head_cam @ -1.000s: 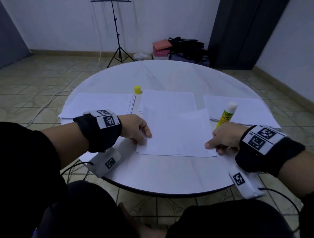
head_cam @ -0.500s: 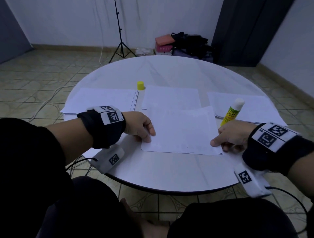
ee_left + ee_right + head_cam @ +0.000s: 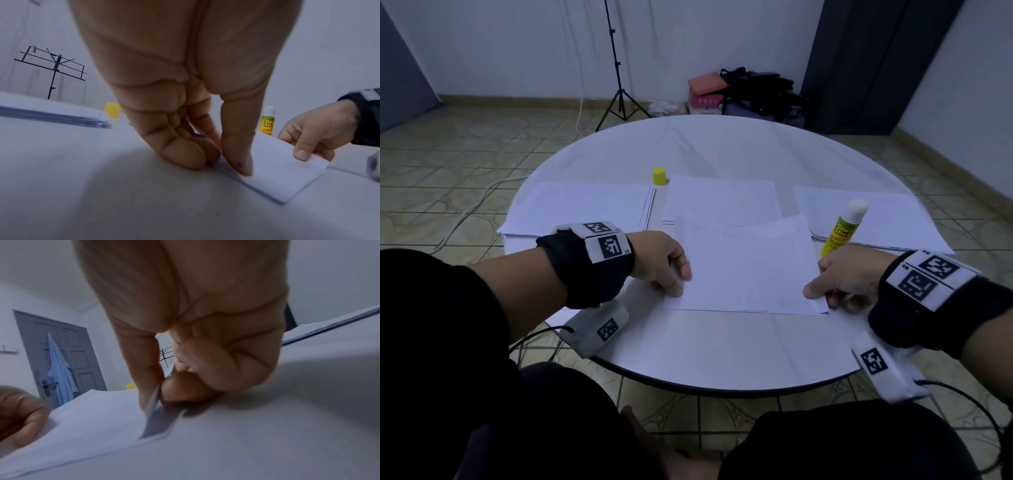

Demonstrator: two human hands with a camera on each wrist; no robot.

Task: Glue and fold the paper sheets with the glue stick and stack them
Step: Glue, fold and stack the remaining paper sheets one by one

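Observation:
A white paper sheet (image 3: 743,267) lies in the middle of the round white table (image 3: 722,353), near the front edge. My left hand (image 3: 674,277) pinches its near left corner, with the thumb on top (image 3: 238,159) and the fingers curled at the edge. The near right corner is pinched and slightly lifted by my right hand (image 3: 822,291), thumb above and index finger below (image 3: 159,395). The yellow glue stick (image 3: 842,229) stands upright with its white tip bare, just behind my right hand; its base is hidden. Its yellow cap (image 3: 659,176) stands at the back left.
Three paper stacks lie across the table's middle: left (image 3: 578,209), centre (image 3: 722,195) partly under the held sheet, and right (image 3: 876,219). Beyond the table stand a music stand's tripod (image 3: 619,102) and bags (image 3: 750,92) against the wall.
Both hands stay on the sheet's near corners. Only the head view has shifted a little.

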